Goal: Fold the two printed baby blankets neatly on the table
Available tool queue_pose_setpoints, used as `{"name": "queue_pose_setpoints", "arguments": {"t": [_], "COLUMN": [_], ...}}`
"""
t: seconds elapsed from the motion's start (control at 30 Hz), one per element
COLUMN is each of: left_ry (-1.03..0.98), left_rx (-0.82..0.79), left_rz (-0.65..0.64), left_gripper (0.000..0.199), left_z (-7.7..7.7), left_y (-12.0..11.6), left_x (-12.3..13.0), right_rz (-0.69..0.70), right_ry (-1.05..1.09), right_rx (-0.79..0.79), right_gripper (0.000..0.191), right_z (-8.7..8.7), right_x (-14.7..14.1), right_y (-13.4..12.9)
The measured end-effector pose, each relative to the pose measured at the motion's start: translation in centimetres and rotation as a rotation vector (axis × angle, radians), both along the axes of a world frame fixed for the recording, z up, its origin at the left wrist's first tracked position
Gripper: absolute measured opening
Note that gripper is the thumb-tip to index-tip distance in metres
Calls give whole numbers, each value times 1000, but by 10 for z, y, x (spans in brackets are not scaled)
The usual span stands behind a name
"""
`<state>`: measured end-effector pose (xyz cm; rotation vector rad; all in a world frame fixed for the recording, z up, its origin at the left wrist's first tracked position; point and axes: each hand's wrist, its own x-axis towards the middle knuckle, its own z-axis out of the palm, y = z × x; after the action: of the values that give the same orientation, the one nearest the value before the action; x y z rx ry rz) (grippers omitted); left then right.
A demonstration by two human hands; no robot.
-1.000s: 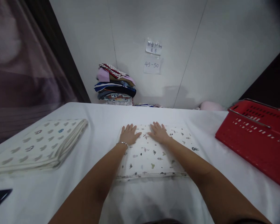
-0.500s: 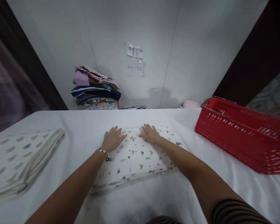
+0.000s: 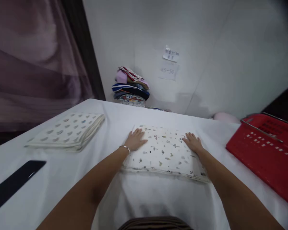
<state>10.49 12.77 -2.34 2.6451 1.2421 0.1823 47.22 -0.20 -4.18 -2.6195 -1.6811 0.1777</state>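
Note:
A folded white cloth [image 3: 163,153] with small plant-like prints lies flat in front of me, its layered fold edge towards my body. My left hand [image 3: 134,140] rests on its left side, fingers spread, a bracelet at the wrist. On the right side of the cloth, my right hand [image 3: 193,142] lies with fingers stretched out. Neither hand grips anything. Farther left lies a second folded cloth [image 3: 69,129], white with grey cloud-like shapes.
The white-covered table [image 3: 115,111] carries a red basket [image 3: 266,153] at the right and a black flat object [image 3: 16,182] at the near left. A pile of folded fabrics [image 3: 132,88] stands behind its far edge. Paper notes [image 3: 169,65] hang on the wall.
My view has turned left, bringing the black flat object into sight. My hands have moved apart on the cloth, the right one out to its right side.

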Motion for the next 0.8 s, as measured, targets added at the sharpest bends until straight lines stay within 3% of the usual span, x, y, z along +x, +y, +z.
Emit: {"name": "queue_pose_setpoints", "arguments": {"t": [0.1, 0.3, 0.43, 0.57, 0.8], "left_ry": [-178, -388, -372, -350, -422], "left_rx": [-26, -219, -240, -230, -263], "left_rz": [109, 482, 481, 453, 432], "left_gripper": [60, 44, 34, 35, 30], "left_z": [9, 6, 5, 7, 6], "left_y": [-10, -49, -70, -79, -81], "left_x": [-12, -51, -68, -75, -85], "right_rz": [25, 288, 316, 297, 617], "right_ry": [-32, -49, -41, -25, 212], "right_rx": [34, 58, 15, -1, 55], "right_gripper": [63, 62, 61, 62, 66], "right_z": [5, -7, -11, 5, 30], "right_x": [-15, -75, -92, -110, -220], "right_y": [-2, -20, -26, -21, -19]}}
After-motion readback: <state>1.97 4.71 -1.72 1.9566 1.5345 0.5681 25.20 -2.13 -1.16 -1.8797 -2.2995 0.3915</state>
